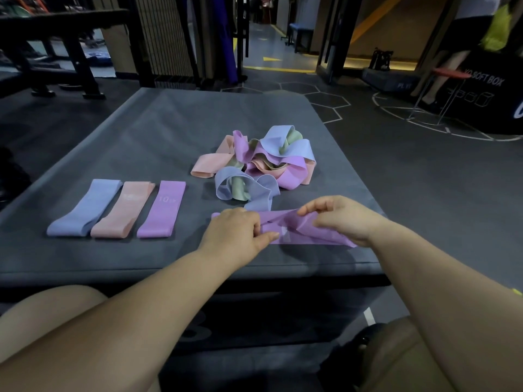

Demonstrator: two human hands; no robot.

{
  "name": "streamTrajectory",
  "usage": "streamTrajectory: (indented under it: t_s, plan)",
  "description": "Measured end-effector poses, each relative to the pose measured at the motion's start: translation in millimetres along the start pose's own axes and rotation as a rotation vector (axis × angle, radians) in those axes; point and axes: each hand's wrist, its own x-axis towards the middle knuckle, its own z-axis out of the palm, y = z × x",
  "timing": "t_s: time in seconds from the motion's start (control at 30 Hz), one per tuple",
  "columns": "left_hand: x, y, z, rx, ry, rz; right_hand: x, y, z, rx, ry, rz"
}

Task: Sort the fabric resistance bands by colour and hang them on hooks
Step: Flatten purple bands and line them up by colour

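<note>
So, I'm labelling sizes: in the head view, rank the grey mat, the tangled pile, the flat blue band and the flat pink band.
1. grey mat
2. tangled pile
3. flat blue band and flat pink band: alike, unranked.

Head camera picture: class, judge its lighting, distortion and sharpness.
Head view: dim, even light on the grey mat; the wide-angle lens bows its near edge; the laid-out purple band shows soft print; the background person, top right, is blurred.

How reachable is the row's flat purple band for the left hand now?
Probably yes: only bare mat lies between the left hand and the flat purple band, though it pinches the twisted purple band.
</note>
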Motion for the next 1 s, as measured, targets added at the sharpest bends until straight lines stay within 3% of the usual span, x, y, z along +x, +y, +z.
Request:
streamTrajectory:
  t_s: [0.3, 0.47, 0.63, 0.77, 1.0]
  plan:
    - [4, 5, -3, -0.026, -0.055, -0.076, -4, -1, -1, -0.16, 0.032, -0.048]
    - [7, 2, -11, -0.16, -0.066, -0.128, -4, -4, -4, -0.094, 0.099, -0.096]
    - [10, -8, -26, -0.338, -0.071, -0.194, -5, -7, -10, 0.12, 0.127, -0.067]
    - [10, -13, -39, -0.308, -0.071, -0.227, -3, -3, -12, 0.2, 0.083, 0.034]
    - [8, -24, -47, -0.57, -0.083, -0.328, -2, -2, -15, 0.286, 0.109, 0.17]
